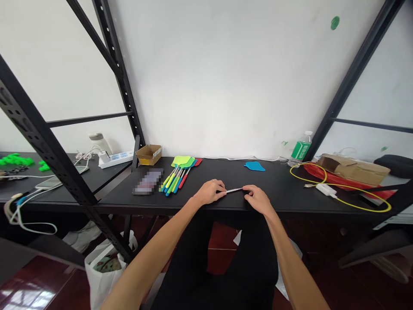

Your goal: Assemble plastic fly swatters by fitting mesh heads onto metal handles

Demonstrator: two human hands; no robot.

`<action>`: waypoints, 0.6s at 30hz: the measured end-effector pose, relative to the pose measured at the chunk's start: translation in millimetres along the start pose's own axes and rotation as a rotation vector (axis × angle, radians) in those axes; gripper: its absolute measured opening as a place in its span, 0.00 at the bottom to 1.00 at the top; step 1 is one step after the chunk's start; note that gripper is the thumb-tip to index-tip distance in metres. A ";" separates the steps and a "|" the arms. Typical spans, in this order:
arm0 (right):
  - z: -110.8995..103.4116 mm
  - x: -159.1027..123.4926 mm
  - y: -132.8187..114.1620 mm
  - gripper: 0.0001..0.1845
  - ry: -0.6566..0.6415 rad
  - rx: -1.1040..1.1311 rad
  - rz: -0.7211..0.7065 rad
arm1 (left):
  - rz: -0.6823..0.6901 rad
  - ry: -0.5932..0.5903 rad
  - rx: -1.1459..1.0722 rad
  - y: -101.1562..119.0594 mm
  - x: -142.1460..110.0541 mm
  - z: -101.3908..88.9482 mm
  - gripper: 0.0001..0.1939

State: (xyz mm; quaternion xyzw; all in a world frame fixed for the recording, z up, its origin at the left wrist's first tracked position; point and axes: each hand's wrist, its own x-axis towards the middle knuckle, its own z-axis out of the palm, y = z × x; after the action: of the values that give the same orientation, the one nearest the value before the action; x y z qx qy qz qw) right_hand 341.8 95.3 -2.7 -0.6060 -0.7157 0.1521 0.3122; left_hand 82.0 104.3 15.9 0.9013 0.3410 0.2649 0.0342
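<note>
Presently the left hand (209, 192) and the right hand (258, 200) sit close together at the front edge of the black bench (284, 200). The left hand is curled, its fingers pinched on one end of a thin steel rod (234, 190). The right hand is half closed, with its fingertips on the other end. The rod lies roughly level, spanning the gap between the hands. Whether it touches the bench top, I cannot tell.

Left of the hands, a fan of fly swatters (179, 174) lies flat, with lime, blue and red heads toward the back edge and handles angled toward the front. Beside them are a pixelated flat object (147, 181) and, near the back edge, a small cardboard box (148, 155). A blue plastic cutout (254, 166) lies near the back edge, ahead of the hands. Toward the right end stand a green-labelled plastic bottle (300, 148) and a loop of yellow cable (342, 193) with a white charger (325, 189), next to red plastic sheeting (335, 178) and a brown paper packet (353, 168).
</note>
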 end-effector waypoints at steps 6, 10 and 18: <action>-3.9 -3.0 -8.0 0.19 0.001 0.004 0.036 | 0.023 -0.005 -0.033 1.2 1.7 -1.5 0.13; -4.7 -3.2 -9.1 0.20 -0.013 0.006 0.046 | 0.027 -0.010 -0.036 2.5 2.7 -3.0 0.13; -1.5 -2.2 -6.8 0.14 0.011 0.044 0.116 | 0.001 0.036 -0.080 3.8 -0.6 -3.4 0.12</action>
State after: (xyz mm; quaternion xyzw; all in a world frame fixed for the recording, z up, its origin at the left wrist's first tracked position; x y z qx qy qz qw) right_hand 337.7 91.5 1.9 -0.6404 -0.6740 0.1822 0.3200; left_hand 82.2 100.6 19.4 0.8946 0.3300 0.2945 0.0641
